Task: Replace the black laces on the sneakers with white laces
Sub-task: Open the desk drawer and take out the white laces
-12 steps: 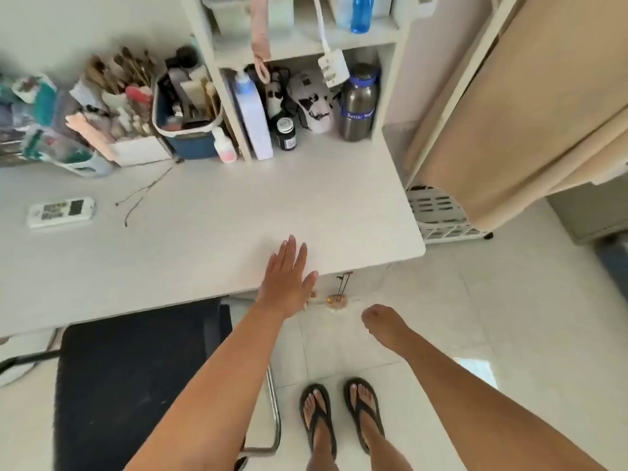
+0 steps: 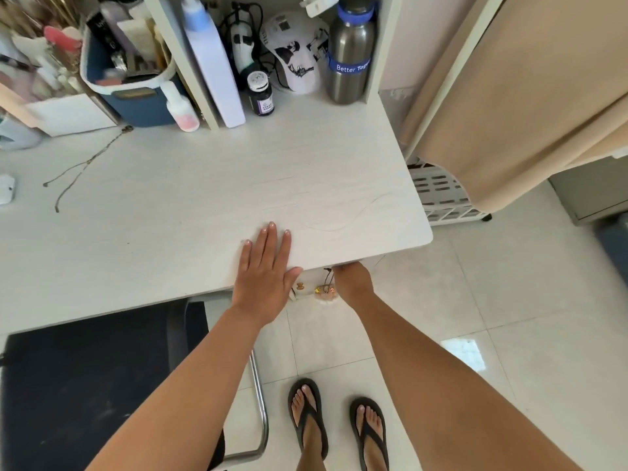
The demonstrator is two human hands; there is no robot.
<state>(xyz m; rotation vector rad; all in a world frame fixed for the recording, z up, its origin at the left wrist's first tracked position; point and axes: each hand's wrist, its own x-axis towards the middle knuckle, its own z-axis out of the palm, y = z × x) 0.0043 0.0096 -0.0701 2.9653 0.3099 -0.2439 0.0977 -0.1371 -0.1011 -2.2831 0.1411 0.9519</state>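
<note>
No sneakers or laces show in the head view. My left hand (image 2: 266, 266) lies flat, fingers straight, on the front edge of the white desk (image 2: 170, 212). My right hand (image 2: 350, 280) reaches under the desk's front edge near its right corner; its fingers are hidden beneath the desktop, so whether it holds anything cannot be told. Small charms (image 2: 323, 289) hang on a white thing just below the edge, beside that hand.
A black chair (image 2: 95, 385) stands under the desk at the left. At the back sit a steel bottle (image 2: 350, 52), a white bottle (image 2: 214, 73), a blue bin (image 2: 132, 93) and a thin chain (image 2: 85, 164). A white slatted basket (image 2: 441, 195) and beige curtain (image 2: 516, 96) are on the right.
My right hand has moved up and forward from open air over the floor to under the desk edge. The camera has come closer to the desk. My left hand stays flat.
</note>
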